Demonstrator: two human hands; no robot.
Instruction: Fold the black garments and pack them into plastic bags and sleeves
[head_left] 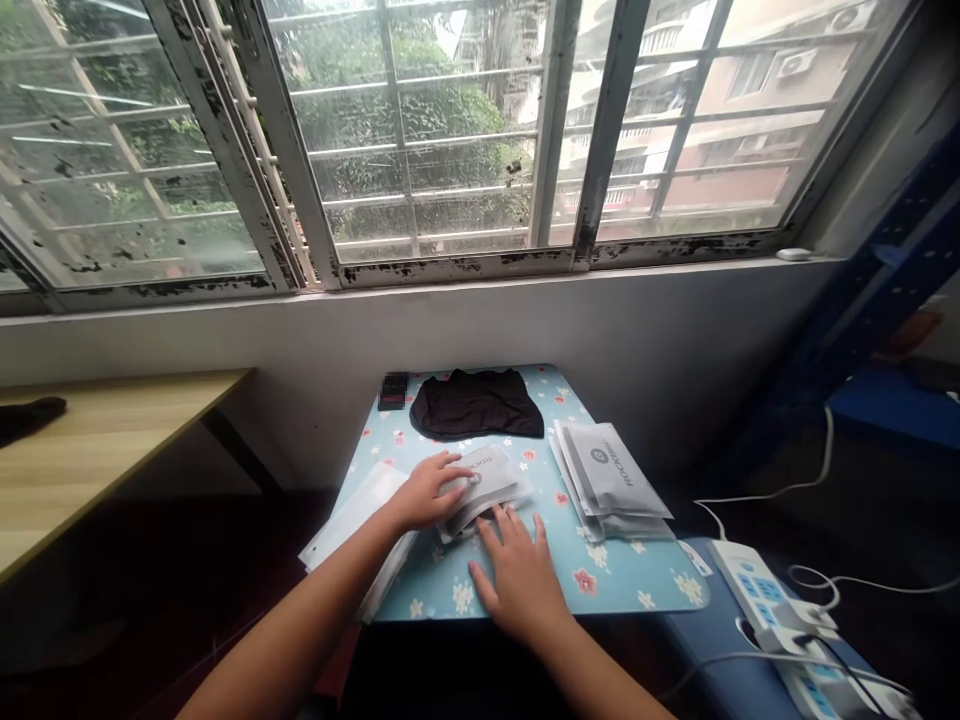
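A frosted plastic bag (491, 480) with grey printed lettering lies mid-table, something dark showing at its near opening. My left hand (433, 488) rests on top of this bag with its fingers spread. At the bag's near edge is my right hand (516, 565), fingers apart and fingertips touching the edge or the tabletop beside it. Under my left forearm, a pile of flat translucent bags (358, 510) is partly hidden. On the right sits a stack of filled, printed bags (611, 470). A black piece of cloth (478, 403) is spread at the back.
The small table (562, 590) has a light blue floral top. A dark, blurred-out item (393, 391) lies at its back left corner. White power strips (765, 600) with cables are at the right. A wooden table (135, 430) stands left, and a windowed wall (480, 330) is behind.
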